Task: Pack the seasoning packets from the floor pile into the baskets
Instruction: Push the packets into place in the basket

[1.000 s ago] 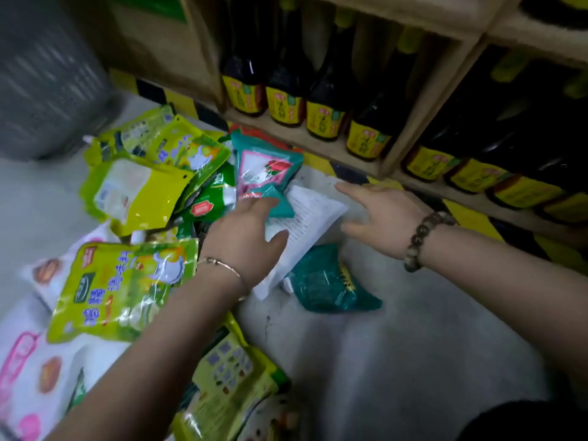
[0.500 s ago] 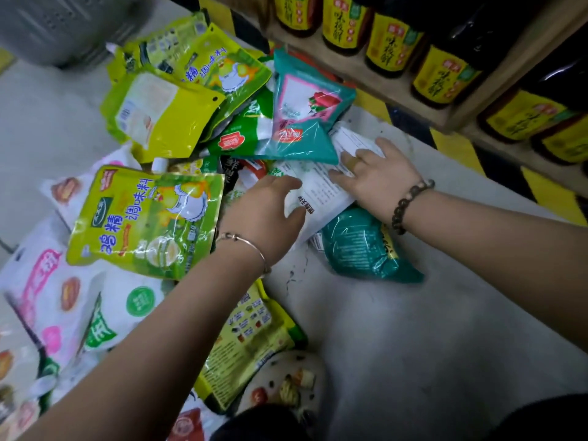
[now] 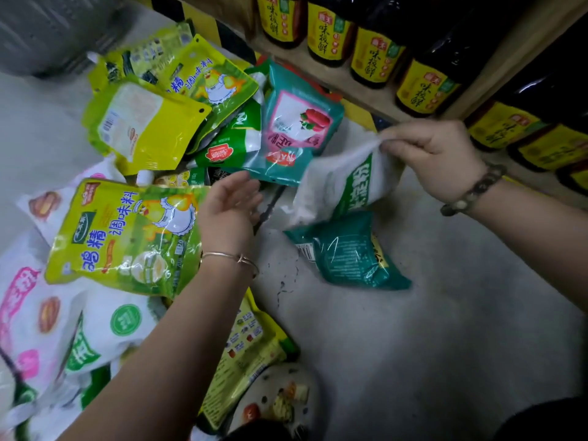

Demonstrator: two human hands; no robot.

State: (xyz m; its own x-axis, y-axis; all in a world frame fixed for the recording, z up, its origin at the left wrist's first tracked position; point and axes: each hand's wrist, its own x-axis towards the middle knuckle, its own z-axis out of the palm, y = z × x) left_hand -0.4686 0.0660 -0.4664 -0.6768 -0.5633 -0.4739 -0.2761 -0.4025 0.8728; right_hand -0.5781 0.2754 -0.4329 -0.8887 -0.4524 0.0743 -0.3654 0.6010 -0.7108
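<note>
Pinching white packet (image 3: 345, 183), right hand (image 3: 436, 157) lifts it.

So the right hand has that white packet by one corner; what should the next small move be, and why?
Probably slide the open left hand under the white packet to take its weight. The right hand only pinches its top corner, so the packet sags toward the floor next to the dark green packet, and the left palm faces it from close by.
</note>
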